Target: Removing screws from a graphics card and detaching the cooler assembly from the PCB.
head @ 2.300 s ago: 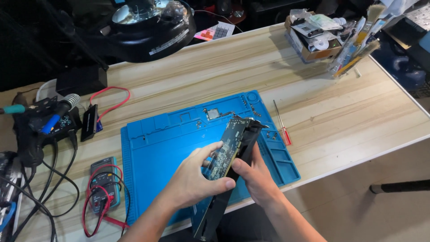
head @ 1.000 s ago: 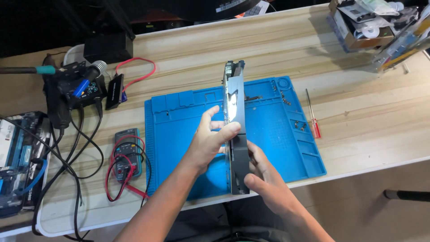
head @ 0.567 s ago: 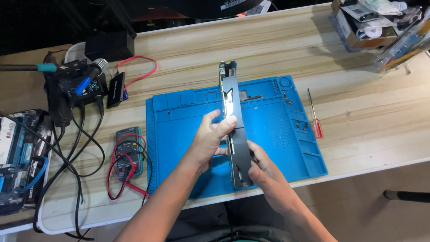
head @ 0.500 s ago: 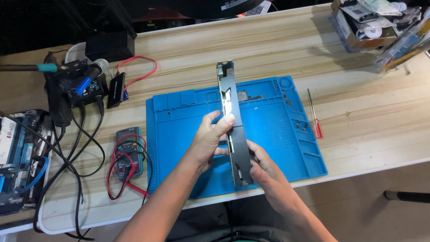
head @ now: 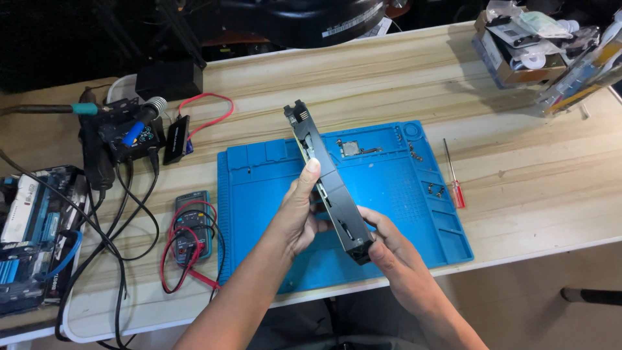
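Right now your left hand (head: 299, 217) has its grip closed around the middle of the graphics card (head: 327, 181), thumb laid up along the dark edge that faces you and the fingers wrapped behind, out of sight. Your right hand (head: 395, 259) grips the near, lower end of the card, fingers curled around that corner. The card is clear of the table, held on edge above the blue work mat (head: 389, 194). Its long axis runs away from you and a little to the left: the far end with the metal bracket stands highest, up and beyond your left grip, while the near end sits low in your right. So the left hand is nearer the card's middle and carries the length, and the right hand steers from the end.

Below both grips, the mat lies flat on the wooden table (head: 518, 168), with a few small screws and a small square part in its far trays. Right of your right hand, just off the mat's edge, lies a red-handled screwdriver (head: 453, 175). Left of your left grip, beside the mat, a multimeter (head: 193, 227) sits among red and black leads, and farther left a soldering station (head: 129, 129) with its cables.
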